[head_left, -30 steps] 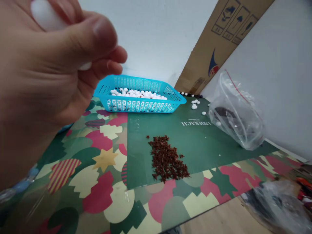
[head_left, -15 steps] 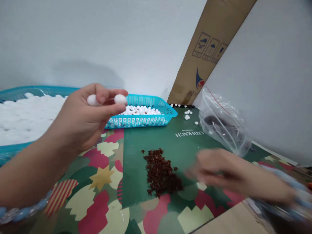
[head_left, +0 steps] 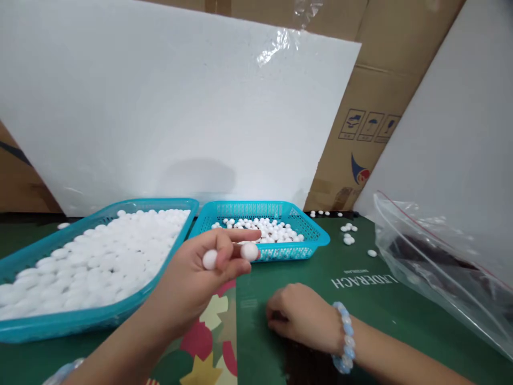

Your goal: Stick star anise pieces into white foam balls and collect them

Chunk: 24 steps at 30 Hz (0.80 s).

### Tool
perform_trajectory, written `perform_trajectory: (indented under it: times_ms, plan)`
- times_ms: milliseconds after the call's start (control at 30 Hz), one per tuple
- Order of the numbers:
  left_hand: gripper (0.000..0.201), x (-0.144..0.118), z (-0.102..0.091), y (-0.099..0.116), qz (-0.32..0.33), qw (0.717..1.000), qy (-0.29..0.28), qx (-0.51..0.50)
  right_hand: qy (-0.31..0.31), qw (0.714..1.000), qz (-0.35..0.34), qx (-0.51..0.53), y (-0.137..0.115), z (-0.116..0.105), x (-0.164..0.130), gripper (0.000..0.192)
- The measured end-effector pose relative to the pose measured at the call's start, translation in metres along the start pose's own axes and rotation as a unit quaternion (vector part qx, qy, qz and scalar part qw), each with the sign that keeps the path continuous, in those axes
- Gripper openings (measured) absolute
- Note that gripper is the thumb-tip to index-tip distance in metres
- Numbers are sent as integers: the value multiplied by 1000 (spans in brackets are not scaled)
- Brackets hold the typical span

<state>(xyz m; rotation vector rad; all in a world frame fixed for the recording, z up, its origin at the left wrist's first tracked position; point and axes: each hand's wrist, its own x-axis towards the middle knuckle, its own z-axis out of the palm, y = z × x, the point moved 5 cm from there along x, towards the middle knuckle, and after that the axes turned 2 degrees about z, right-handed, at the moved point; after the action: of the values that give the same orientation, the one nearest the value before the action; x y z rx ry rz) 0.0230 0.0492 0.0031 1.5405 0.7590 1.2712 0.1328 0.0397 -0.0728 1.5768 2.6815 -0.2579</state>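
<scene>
My left hand [head_left: 216, 262] is closed around two small white balls. One white ball [head_left: 249, 251] is pinched between the fingertips, and the other ball [head_left: 209, 260] is tucked deeper against the palm. To its right, my right hand [head_left: 300, 315] hangs low over the green board with its fingers curled in. Whatever those fingers hold, if anything, is hidden. Just below that hand, a dark brown pile of small pieces [head_left: 304, 366] is partly covered by my wrist and blurred.
A large blue tray [head_left: 120, 309] full of white balls stands at the left. Behind my left hand, a smaller blue basket [head_left: 320, 238] holds white balls with brown bits. Several loose balls [head_left: 349, 240] and a clear plastic bag [head_left: 433, 267] with dark contents lie at the right.
The view has tilted up and shifted, so the trays sit lower and further right. My right hand has moved left over the brown pile, fingers curled. My left hand keeps both balls.
</scene>
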Motion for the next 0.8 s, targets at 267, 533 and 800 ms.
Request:
perform_trajectory:
  times_ms: [267, 533, 800]
  plan:
    - [29, -2, -3, 5, 34, 999, 25, 26, -13, 999, 26, 34, 6, -6, -3, 17]
    - [29, -2, -1, 6, 46, 998, 14, 40, -6, 999, 27, 36, 10, -3, -4, 15]
    - [29, -5, 0, 7, 44, 998, 18, 38, 29, 997, -9, 70, 5, -12, -5, 13]
